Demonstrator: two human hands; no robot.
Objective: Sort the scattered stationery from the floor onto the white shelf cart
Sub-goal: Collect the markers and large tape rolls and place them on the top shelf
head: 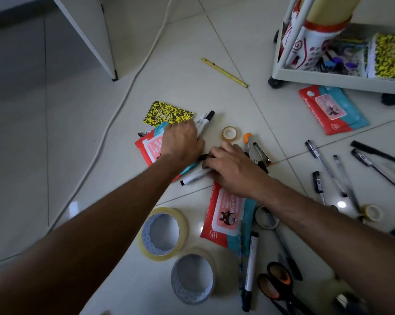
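Step in hand: gathering markers from the floor (173,71). The left hand (180,142) pinches the white markers (204,120) at its fingertips, just beyond the wipes pack (147,148) it covers. The right hand (228,165) lies curled over a marker (195,177) just below its fingers; whether it grips cannot be told. Next move, by judgement: lift both and carry them to the white shelf cart (328,77), well beyond and right of the right hand. A stapler (256,153) touches that hand's far side; a small tape roll (229,133) sits just beyond. Pens (326,167) lie across the route.
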